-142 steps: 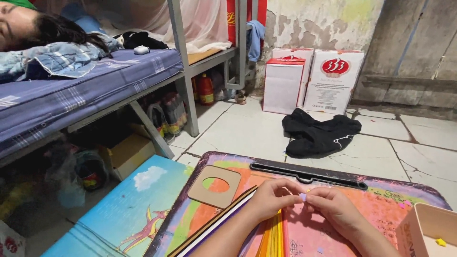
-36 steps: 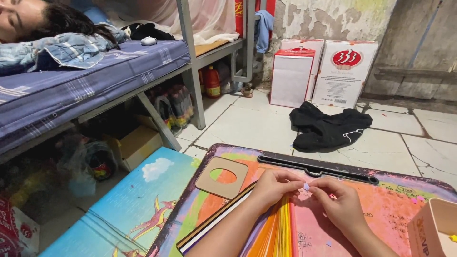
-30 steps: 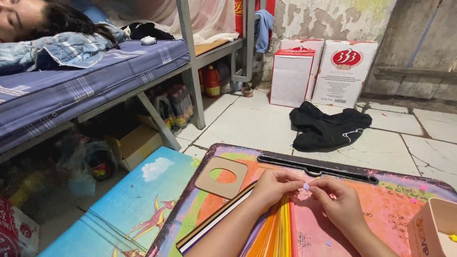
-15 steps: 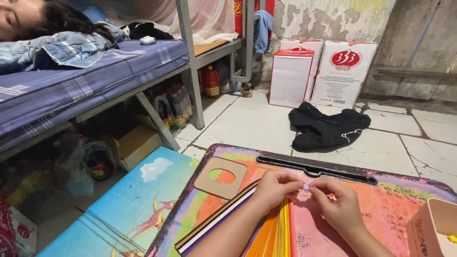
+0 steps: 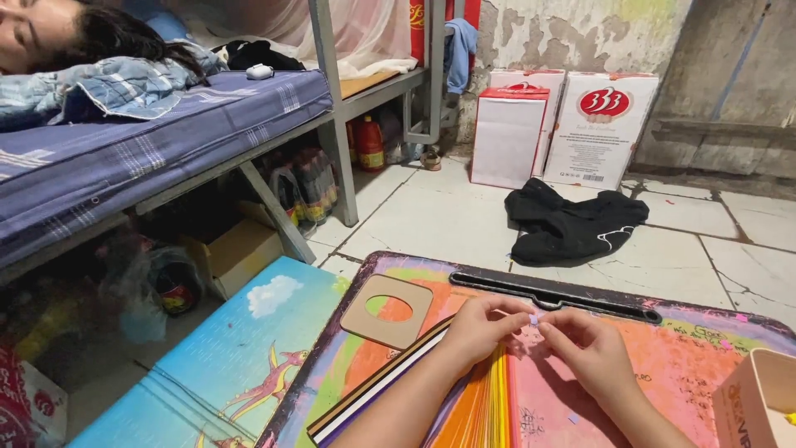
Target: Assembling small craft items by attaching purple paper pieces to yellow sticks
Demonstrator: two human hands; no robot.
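My left hand (image 5: pixel 481 328) and my right hand (image 5: pixel 584 348) meet fingertip to fingertip over a colourful lap board (image 5: pixel 663 357). Both pinch a tiny pale purple paper piece (image 5: pixel 535 319) between them. Under my left wrist lies a fanned stack of coloured paper strips (image 5: pixel 477 411), orange and yellow at its edge. A brown cardboard square with a round hole (image 5: pixel 387 311) rests on the board to the left of my hands.
An open cardboard box (image 5: pixel 763 402) sits at the board's right edge. A black cloth (image 5: pixel 572 224) lies on the tiled floor, with two white cartons (image 5: pixel 564 129) behind. A metal bunk bed (image 5: pixel 166 124) with a person lying on it stands left. A painted board (image 5: pixel 232 365) lies beside.
My hands stay together on the small paper piece, fingers shifting slightly as they work it. The view has drifted a little; nothing else moved.
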